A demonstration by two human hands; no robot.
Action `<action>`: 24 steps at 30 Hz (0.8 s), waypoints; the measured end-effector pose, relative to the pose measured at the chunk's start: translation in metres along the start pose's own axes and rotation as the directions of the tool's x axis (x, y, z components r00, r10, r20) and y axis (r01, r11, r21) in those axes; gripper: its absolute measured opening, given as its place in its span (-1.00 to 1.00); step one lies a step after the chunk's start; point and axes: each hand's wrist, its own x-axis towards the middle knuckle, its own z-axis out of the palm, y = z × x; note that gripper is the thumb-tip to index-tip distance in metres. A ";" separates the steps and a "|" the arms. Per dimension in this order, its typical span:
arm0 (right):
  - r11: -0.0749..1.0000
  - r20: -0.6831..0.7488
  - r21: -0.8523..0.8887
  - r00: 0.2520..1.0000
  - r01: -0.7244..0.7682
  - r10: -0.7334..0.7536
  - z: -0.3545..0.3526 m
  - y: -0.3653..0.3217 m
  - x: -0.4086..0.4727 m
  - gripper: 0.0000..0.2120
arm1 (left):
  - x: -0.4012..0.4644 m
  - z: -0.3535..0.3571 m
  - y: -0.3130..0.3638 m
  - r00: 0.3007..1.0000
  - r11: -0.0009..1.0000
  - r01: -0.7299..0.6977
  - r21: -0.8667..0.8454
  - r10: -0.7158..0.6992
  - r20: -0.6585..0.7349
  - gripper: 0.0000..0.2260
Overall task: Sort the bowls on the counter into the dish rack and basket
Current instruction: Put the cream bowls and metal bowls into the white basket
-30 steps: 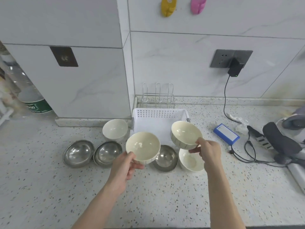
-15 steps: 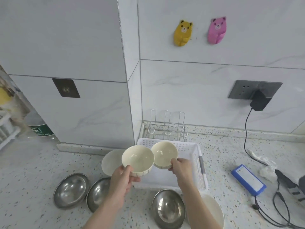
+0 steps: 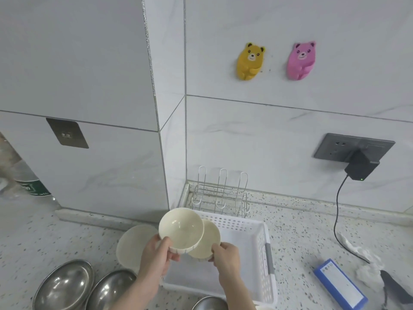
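Note:
My left hand grips a cream ceramic bowl by its rim. My right hand holds a second cream bowl, partly hidden behind the first. Both bowls hang over the white plastic basket. The wire dish rack stands behind the basket against the wall. A third cream bowl sits on the counter left of the basket. Two steel bowls lie at the lower left, and another steel bowl shows at the bottom edge.
A blue box and a crumpled tissue lie on the speckled counter at the right. A black charger with a cable hangs from the wall socket. A bottle stands at the far left. Two bear hooks are on the wall.
Both hands brought the cream bowls together over the basket; the left bowl now overlaps the right one. The camera tilted up, so the front bowls slid out of view.

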 end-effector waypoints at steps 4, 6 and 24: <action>0.999 0.034 0.035 0.999 -0.006 0.005 0.004 0.002 0.001 -0.87 | 0.009 0.005 0.000 0.999 1.000 -0.017 0.022 0.016 0.045 -0.85; 0.999 0.052 0.040 0.999 0.006 -0.008 0.003 0.004 0.001 -0.86 | 0.012 0.007 0.000 0.998 0.999 -0.016 0.029 0.014 0.059 -0.87; 0.975 -0.007 0.017 0.975 0.221 -0.221 0.001 0.020 0.005 -0.72 | 0.023 0.003 -0.009 0.978 0.987 -0.046 0.154 0.013 0.208 -0.83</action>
